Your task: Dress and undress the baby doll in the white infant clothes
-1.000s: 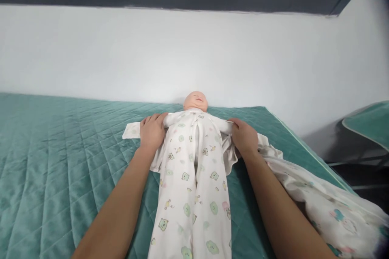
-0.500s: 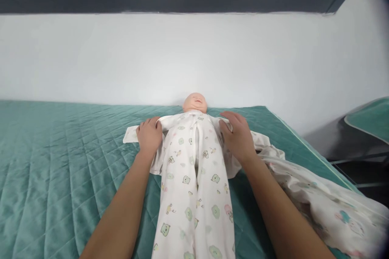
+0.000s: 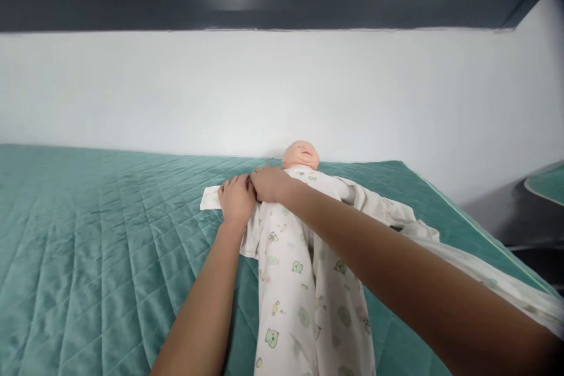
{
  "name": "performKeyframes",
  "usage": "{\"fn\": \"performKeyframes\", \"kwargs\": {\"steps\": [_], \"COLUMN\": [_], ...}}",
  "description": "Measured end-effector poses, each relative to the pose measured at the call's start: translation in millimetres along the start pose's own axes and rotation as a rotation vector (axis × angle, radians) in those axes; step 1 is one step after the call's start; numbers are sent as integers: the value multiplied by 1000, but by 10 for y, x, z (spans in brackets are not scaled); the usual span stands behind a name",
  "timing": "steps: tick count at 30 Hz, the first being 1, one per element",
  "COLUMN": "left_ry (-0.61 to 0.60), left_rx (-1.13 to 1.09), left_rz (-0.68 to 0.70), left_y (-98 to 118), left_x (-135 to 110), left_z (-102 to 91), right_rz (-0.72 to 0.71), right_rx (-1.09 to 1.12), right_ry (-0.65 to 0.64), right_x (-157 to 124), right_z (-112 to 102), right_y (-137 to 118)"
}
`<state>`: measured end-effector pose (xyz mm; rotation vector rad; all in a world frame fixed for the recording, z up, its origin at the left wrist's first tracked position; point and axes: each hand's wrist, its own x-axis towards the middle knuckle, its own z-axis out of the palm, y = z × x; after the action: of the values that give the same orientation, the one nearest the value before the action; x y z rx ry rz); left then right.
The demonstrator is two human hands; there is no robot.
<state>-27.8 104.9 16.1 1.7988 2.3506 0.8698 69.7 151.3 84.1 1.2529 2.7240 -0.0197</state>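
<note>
A baby doll (image 3: 301, 154) lies on its back with its head by the wall, wearing a white romper (image 3: 282, 288) printed with green bears. Over the sleeve on the left side, my left hand (image 3: 238, 198) has its fingers curled round the cloth. The white cuff (image 3: 210, 198) sticks out flat beyond it. Reaching across the doll's chest, my right hand (image 3: 268, 183) grips the same sleeve near the shoulder, touching my left fingers. Its fingertips are partly hidden. The opposite sleeve (image 3: 348, 191) lies loose.
A green quilted mattress cover (image 3: 110, 258) spreads under everything. Another white printed garment (image 3: 480, 273) lies on the right, partly behind my right forearm. A pale wall (image 3: 247, 88) and a dark window frame (image 3: 282, 9) stand behind; a green-topped piece (image 3: 549, 183) is at far right.
My right hand has left the sleeve on the right and crossed the chest to join my left hand at the other sleeve. The view has shifted slightly left.
</note>
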Motion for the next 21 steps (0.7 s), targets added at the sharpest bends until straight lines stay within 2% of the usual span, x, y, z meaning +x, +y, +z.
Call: {"fn": "performKeyframes", "kwargs": {"steps": [3, 6, 10, 14, 21], "left_ry": [-2, 46, 97, 133, 147], "left_rx": [-3, -30, -70, -134, -242], "left_rz": [5, -5, 15, -39, -113], "left_y": [-2, -5, -26, -71, -151], "left_x": [11, 9, -8, -13, -21], "left_z": [-1, -14, -60, -88, -63], "right_rz": [-16, -30, -57, -59, 78], "right_rx": [2, 5, -4, -76, -82], "right_ry": [-70, -82, -54, -6, 60], "right_x": [107, 100, -28, -194, -457], "right_z": [-4, -86, -194, -231, -357], "right_y": [37, 109, 201, 324, 605]}}
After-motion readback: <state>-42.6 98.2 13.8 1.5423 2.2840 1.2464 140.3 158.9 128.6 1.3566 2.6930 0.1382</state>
